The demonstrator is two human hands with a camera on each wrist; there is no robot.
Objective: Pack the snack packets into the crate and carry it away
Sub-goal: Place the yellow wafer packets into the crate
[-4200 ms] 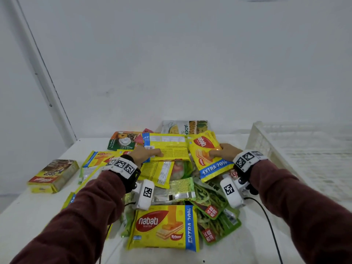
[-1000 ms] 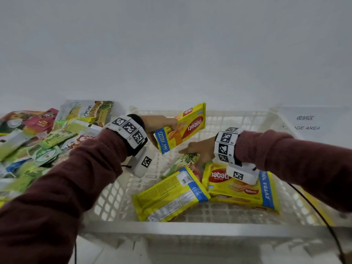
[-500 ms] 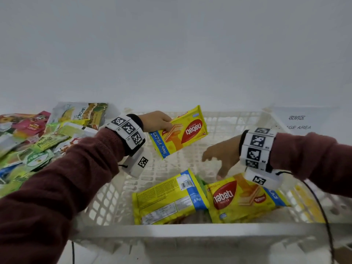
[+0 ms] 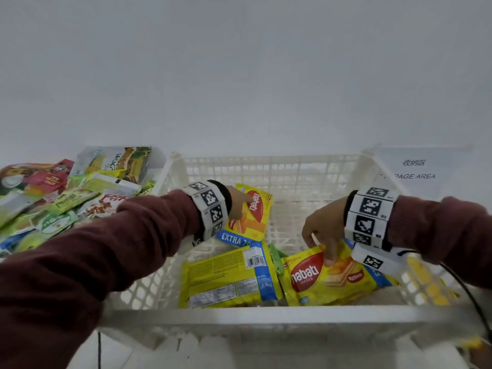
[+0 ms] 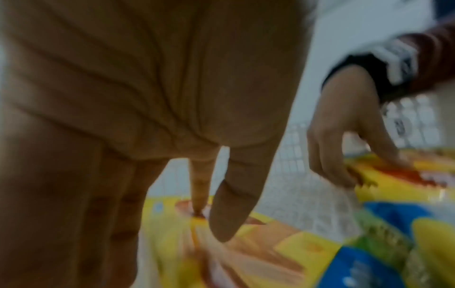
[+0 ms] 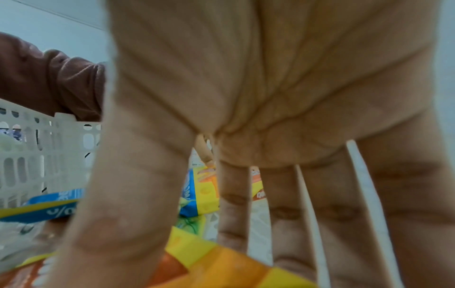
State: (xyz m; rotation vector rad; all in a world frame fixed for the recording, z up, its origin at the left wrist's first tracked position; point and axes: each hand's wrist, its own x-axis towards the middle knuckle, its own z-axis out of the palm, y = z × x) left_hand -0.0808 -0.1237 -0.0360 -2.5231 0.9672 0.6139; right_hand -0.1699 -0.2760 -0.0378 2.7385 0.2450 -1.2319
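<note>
A white slatted crate [image 4: 266,315] stands in front of me. On its floor lie a yellow Nabati packet [image 4: 327,278] at front right, a yellow packet [image 4: 229,278] back side up at front left, and a green packet [image 4: 275,258] wedged between them. A third Nabati packet [image 4: 253,211] lies at the back left. My left hand [image 4: 239,206] reaches down to it with straight fingers, fingertips [image 5: 197,210] touching it. My right hand [image 4: 318,243] hangs over the front right packet, fingers [image 6: 234,214] straight and spread, thumb resting on the wrapper.
A heap of loose snack packets [image 4: 80,198] covers the table left of the crate. A paper sign [image 4: 415,171] lies beyond the crate's right corner. A black cable [image 4: 468,294] trails from my right wrist. The wall rises close behind.
My left hand has lowered its Nabati packet onto the crate floor at the back left and loosened its grip. My right hand has dropped onto the front right packet.
</note>
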